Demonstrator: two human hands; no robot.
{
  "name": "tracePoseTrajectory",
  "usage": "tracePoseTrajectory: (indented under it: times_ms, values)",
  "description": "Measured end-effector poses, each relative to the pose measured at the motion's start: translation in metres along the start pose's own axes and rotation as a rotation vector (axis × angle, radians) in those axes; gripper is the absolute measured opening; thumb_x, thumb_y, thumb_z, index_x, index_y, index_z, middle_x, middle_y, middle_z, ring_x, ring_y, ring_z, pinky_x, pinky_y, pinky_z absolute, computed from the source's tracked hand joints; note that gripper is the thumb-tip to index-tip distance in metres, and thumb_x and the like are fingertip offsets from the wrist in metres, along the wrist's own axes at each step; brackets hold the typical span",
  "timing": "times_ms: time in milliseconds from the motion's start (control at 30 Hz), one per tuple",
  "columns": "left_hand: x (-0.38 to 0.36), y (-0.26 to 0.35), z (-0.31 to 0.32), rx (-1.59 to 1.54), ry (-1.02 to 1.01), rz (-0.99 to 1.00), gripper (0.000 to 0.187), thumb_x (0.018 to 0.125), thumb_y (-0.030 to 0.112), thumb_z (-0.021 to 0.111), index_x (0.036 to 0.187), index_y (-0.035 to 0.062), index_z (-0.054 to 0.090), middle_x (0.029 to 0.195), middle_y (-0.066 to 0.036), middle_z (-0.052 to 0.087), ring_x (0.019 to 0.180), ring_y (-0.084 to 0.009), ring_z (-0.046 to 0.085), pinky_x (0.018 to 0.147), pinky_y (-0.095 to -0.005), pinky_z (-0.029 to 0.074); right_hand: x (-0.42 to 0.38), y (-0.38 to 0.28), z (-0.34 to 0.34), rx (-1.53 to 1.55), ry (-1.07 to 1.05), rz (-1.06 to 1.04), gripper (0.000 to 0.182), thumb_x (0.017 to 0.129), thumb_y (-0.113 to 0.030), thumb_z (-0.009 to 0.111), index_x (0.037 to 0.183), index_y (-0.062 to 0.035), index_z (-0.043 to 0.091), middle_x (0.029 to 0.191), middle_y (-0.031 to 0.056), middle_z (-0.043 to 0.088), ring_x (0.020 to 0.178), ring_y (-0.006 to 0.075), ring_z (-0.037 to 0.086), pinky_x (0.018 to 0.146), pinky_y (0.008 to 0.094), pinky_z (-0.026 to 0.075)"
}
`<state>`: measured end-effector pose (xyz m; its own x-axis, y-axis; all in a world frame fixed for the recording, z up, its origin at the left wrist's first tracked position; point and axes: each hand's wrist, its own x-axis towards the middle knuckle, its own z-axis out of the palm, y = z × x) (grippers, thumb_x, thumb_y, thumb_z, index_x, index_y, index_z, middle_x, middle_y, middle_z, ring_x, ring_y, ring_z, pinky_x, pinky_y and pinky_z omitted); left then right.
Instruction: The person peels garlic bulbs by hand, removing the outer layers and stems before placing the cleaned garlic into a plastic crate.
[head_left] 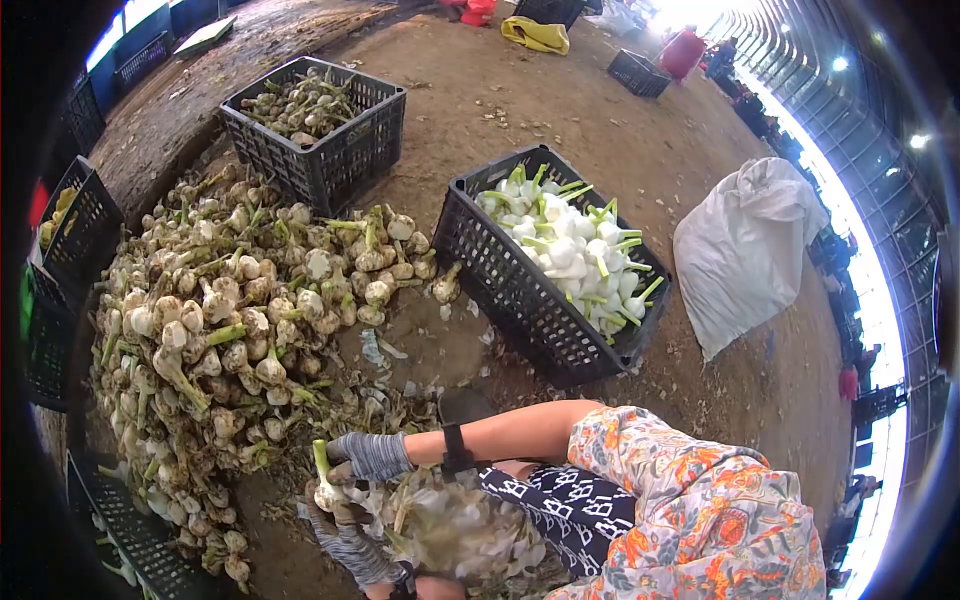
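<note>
From my end I have one garlic bulb (328, 497) up between both gloved hands, just beyond the pile of papery skins (460, 530) and beside the heap of unpeeled garlic (210, 340). The left hand (350, 545) has its grip pinching the bulb from the near side, fingers curled round it. The right hand (365, 457) sits at the stem side with its fingertips against the bulb; whether that grip is fully closed I cannot tell, as the fingers overlap.

For good handling here, I'd let the left carry the weight at the rounded body and have the right work lightly beside the green stem (320, 456), so the stalk doesn't bend or snap. Too firm a squeeze could bruise the cloves; too loose, and the bulb could twist out. I'd hold it clear of the heap, well apart from the black crate (490, 275) of clean white bulbs (565, 250).
</note>
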<state>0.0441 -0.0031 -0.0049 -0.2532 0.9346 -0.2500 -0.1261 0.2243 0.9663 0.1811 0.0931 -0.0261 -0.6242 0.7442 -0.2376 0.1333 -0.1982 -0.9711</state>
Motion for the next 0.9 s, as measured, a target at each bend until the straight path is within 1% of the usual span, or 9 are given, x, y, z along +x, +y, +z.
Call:
tracePoseTrajectory:
  times_ms: [33, 233, 500, 600, 633, 667, 700, 767, 900]
  values:
    - [-0.002, 0.005, 0.003, -0.04, 0.018, -0.01, 0.046, 0.085, 0.023, 0.058, 0.123, 0.0015, 0.044, 0.069, 0.0, 0.052, 0.053, -0.0066, 0.045, 0.048, -0.0217, 0.037, -0.002, -0.005, -0.001, 0.027, -0.01, -0.005, 0.029, 0.083, -0.025, 0.059, 0.095, 0.0006, 0.054, 0.077, 0.0067, 0.057, 0.071, 0.013, 0.05, 0.064, 0.0302, 0.043]
    - [-0.003, 0.002, 0.004, -0.057, 0.015, 0.004, 0.045, 0.086, 0.029, 0.055, 0.121, 0.0029, 0.045, 0.075, -0.001, 0.054, 0.055, -0.0071, 0.046, 0.049, -0.0219, 0.039, 0.0, -0.017, 0.001, 0.002, -0.016, 0.111, 0.03, 0.083, -0.029, 0.06, 0.093, -0.0005, 0.053, 0.076, 0.0051, 0.056, 0.072, 0.0101, 0.048, 0.065, 0.0277, 0.043]
    - [-0.006, 0.028, 0.005, -0.185, -0.096, -0.129, 0.047, 0.087, 0.032, 0.051, 0.122, 0.0019, 0.042, 0.105, -0.008, 0.054, 0.087, -0.0149, 0.054, 0.07, -0.0251, 0.046, -0.004, -0.017, -0.005, -0.147, -0.051, 0.082, 0.03, 0.083, -0.028, 0.06, 0.093, -0.0005, 0.056, 0.078, 0.0074, 0.059, 0.073, 0.0118, 0.052, 0.066, 0.0303, 0.046]
    - [-0.004, 0.017, -0.004, -0.302, -0.093, -0.207, 0.046, 0.087, 0.033, 0.051, 0.122, 0.0031, 0.044, 0.105, -0.007, 0.054, 0.085, -0.0146, 0.054, 0.066, -0.0243, 0.045, -0.013, -0.019, -0.005, -0.042, -0.036, 0.014, 0.029, 0.084, -0.024, 0.059, 0.103, -0.0021, 0.055, 0.086, 0.0072, 0.06, 0.078, 0.0117, 0.052, 0.069, 0.0304, 0.047]
    - [-0.003, 0.015, -0.006, -0.274, -0.099, -0.202, 0.045, 0.087, 0.032, 0.051, 0.122, 0.0037, 0.045, 0.105, -0.006, 0.054, 0.084, -0.0138, 0.054, 0.065, -0.0239, 0.045, -0.012, -0.016, -0.003, 0.055, -0.001, 0.024, 0.03, 0.08, -0.022, 0.065, 0.098, -0.0001, 0.056, 0.078, 0.0061, 0.06, 0.069, 0.0128, 0.053, 0.06, 0.03, 0.048]
    - [0.0, 0.011, -0.007, -0.345, -0.094, -0.211, 0.045, 0.087, 0.034, 0.05, 0.12, 0.0043, 0.047, 0.101, -0.005, 0.055, 0.079, -0.0114, 0.054, 0.061, -0.0225, 0.044, -0.02, -0.055, -0.009, 0.048, -0.038, 0.216, 0.029, 0.079, -0.02, 0.065, 0.098, -0.0005, 0.056, 0.079, 0.007, 0.061, 0.069, 0.012, 0.054, 0.06, 0.0281, 0.048]
    - [0.004, 0.013, -0.007, -0.417, -0.088, -0.214, 0.044, 0.087, 0.036, 0.049, 0.118, 0.005, 0.049, 0.097, -0.004, 0.056, 0.073, -0.009, 0.054, 0.056, -0.0212, 0.043, -0.006, -0.031, -0.006, -0.346, 0.032, -0.318, 0.027, 0.078, -0.016, 0.064, 0.099, -0.0008, 0.057, 0.083, 0.0077, 0.062, 0.072, 0.0117, 0.055, 0.063, 0.0281, 0.048]
    - [0.005, 0.033, -0.001, -0.488, 0.041, -0.385, 0.043, 0.086, 0.042, 0.048, 0.107, 0.006, 0.056, 0.074, 0.001, 0.057, 0.056, -0.005, 0.05, 0.046, -0.0196, 0.038, -0.014, -0.026, -0.011, 0.023, -0.073, -0.003, 0.028, 0.077, -0.012, 0.065, 0.101, -0.0008, 0.058, 0.09, 0.009, 0.064, 0.082, 0.0141, 0.058, 0.075, 0.0298, 0.047]
    - [0.023, -0.013, -0.027, -0.817, -0.072, -0.845, 0.027, 0.086, 0.032, 0.05, 0.089, 0.0072, 0.058, 0.061, 0.003, 0.053, 0.043, -0.0077, 0.043, 0.037, -0.0222, 0.035, -0.014, -0.015, -0.003, -0.199, -0.068, -0.226, 0.029, 0.07, 0.003, 0.056, 0.098, -0.0023, 0.059, 0.086, 0.0066, 0.064, 0.08, 0.0132, 0.058, 0.074, 0.0271, 0.046]
